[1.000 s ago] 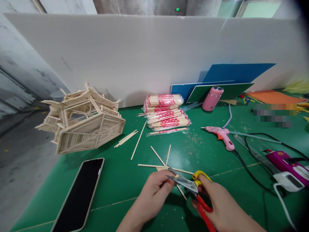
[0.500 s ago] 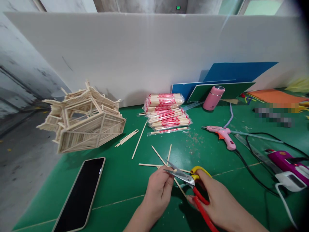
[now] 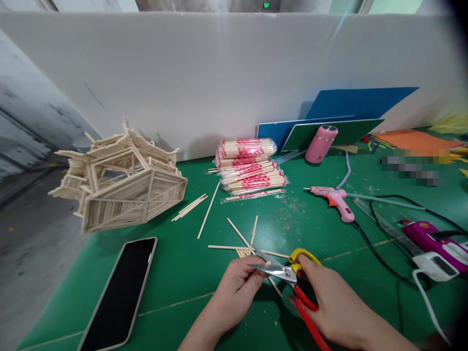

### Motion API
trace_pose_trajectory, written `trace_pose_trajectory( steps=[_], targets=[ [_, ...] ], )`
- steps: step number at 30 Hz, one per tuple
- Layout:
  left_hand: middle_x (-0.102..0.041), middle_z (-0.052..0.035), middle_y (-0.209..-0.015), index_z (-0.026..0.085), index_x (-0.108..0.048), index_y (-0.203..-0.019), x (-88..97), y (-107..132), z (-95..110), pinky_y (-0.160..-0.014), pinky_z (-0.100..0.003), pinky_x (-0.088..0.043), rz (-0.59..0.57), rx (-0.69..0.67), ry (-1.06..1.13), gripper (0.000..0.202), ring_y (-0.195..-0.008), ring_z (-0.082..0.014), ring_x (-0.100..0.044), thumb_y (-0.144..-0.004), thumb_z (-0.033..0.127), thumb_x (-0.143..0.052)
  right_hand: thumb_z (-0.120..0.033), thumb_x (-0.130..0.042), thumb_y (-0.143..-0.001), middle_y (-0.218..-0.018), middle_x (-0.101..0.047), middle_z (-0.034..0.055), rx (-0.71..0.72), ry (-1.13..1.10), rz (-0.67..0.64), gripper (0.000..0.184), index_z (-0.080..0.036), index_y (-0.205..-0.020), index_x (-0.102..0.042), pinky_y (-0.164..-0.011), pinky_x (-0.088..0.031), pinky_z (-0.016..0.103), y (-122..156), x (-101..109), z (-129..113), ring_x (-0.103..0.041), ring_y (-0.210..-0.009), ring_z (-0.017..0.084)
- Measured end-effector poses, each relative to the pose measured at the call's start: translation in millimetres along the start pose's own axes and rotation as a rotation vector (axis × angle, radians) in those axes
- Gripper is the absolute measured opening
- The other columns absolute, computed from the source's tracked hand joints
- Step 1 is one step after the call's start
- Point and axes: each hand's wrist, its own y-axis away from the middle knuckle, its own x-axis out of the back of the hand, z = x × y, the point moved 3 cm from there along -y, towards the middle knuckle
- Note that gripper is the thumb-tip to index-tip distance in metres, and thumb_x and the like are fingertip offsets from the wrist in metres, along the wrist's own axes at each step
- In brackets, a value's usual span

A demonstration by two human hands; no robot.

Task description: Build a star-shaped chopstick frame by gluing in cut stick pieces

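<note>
My right hand is closed round the scissors, which have yellow and red handles and partly open blades. My left hand pinches a thin wooden stick; only its short tip shows, between the scissor blades, and the rest is hidden by the fingers. Just beyond both hands, several crossed wooden sticks lie on the green table, partly covered by the blades and my left hand. A single loose stick lies farther off, beside a few shorter sticks.
A stick-built model house stands at the left behind a phone. Plastic-wrapped stick bundles sit at the back middle. To the right are a pink glue gun, a pink bottle, a purple device and cables.
The scissor blades have closed somewhat around the stick tip. My left hand has turned slightly, its thumb now nearer the blades. The whole view has shifted a little.
</note>
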Motion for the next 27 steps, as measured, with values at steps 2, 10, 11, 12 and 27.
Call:
trace_pose_trajectory(
  steps=[2, 10, 11, 12, 27],
  targets=[
    [-0.059, -0.0019, -0.066, 0.013, -0.060, -0.068, -1.7, -0.1, -2.1, -0.060, -0.020, -0.040, -0.004, 0.014, 0.019, 0.020, -0.062, -0.0118, -0.052, -0.078, 0.018, -0.044, -0.027, -0.052, -0.070, -0.074, -0.060, 0.0014, -0.005, 0.013, -0.001, 0.017, -0.021, -0.084, -0.044, -0.055, -0.034, 0.024, -0.8, -0.7, 1.4, -0.056, -0.064, 0.017],
    [-0.060, -0.0036, -0.069, 0.014, -0.059, -0.071, -8.4, 3.7, -9.5, -0.061, -0.023, -0.043, 0.292, -0.120, -0.149, 0.020, -0.064, -0.0139, -0.055, -0.079, 0.017, -0.041, -0.034, -0.052, -0.072, -0.084, -0.060, 0.0030, -0.063, -0.013, 0.027, 0.024, -0.022, -0.091, -0.044, -0.060, -0.037, 0.026, -3.6, -0.2, -4.9, -0.057, -0.074, 0.019],
    [-0.061, -0.0040, -0.071, 0.015, -0.059, -0.071, -8.0, 3.8, -8.6, -0.062, -0.023, -0.043, 0.273, -0.143, -0.162, 0.020, -0.065, -0.0137, -0.055, -0.079, 0.016, -0.040, -0.037, -0.053, -0.072, -0.085, -0.060, 0.0031, -0.059, -0.021, 0.026, 0.027, -0.022, -0.093, -0.044, -0.061, -0.038, 0.026, -3.2, -0.1, -5.7, -0.056, -0.075, 0.020],
    [-0.062, -0.0043, -0.073, 0.015, -0.059, -0.072, -7.1, 3.5, -7.5, -0.063, -0.023, -0.042, 0.236, -0.152, -0.160, 0.021, -0.066, -0.0136, -0.055, -0.079, 0.015, -0.040, -0.040, -0.054, -0.071, -0.086, -0.059, 0.0032, -0.054, -0.024, 0.026, 0.031, -0.022, -0.094, -0.043, -0.063, -0.038, 0.027, -2.7, 0.2, -6.0, -0.056, -0.077, 0.020],
    [-0.048, 0.0009, -0.063, 0.013, -0.060, -0.071, -4.0, 3.5, -10.4, -0.051, -0.019, -0.034, -0.083, 0.114, 0.181, 0.018, -0.056, -0.0090, -0.040, -0.079, 0.024, -0.047, -0.026, -0.052, -0.070, -0.078, -0.058, 0.0017, 0.010, 0.010, -0.027, 0.015, -0.021, -0.082, -0.045, -0.057, -0.034, 0.025, 3.8, 5.3, -4.9, -0.052, -0.067, 0.016]
  ],
)
